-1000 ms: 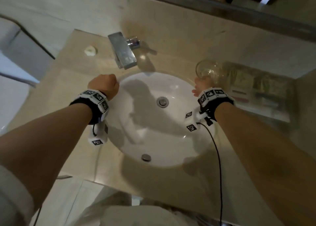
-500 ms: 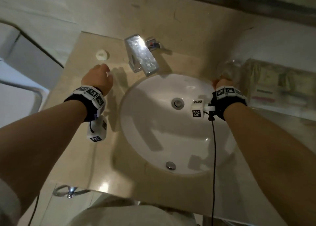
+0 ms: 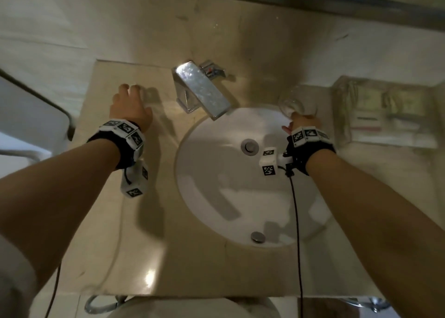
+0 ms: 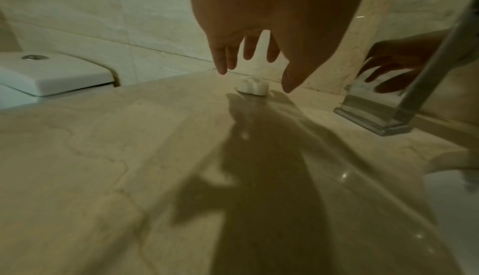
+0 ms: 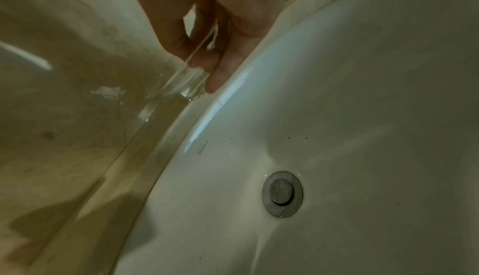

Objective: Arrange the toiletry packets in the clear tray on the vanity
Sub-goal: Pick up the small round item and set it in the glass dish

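Observation:
The clear tray [image 3: 338, 115] stands on the vanity's far right and holds several toiletry packets [image 3: 395, 105] lying flat. My right hand [image 3: 302, 122] is left of the tray, at the basin's far right rim. It grips a clear drinking glass [image 3: 292, 101] from above. In the right wrist view its fingers [image 5: 220, 68] wrap the glass [image 5: 181, 82], whose base is close to the counter beside the basin edge. My left hand [image 3: 130, 103] is at the back left of the counter. Its fingers [image 4: 223, 62] spread, holding nothing, just above a small white lump [image 4: 252, 87].
A chrome faucet [image 3: 202, 91] juts over the white basin [image 3: 216, 221] between my hands; its base [image 4: 383, 103] is right of my left hand. A toilet tank [image 4: 51, 74] sits beyond the counter's left end. The wall runs close behind.
My left hand has left the basin's left rim, moved back to the white lump and spread its fingers. My right hand still holds the glass at the basin's far right rim.

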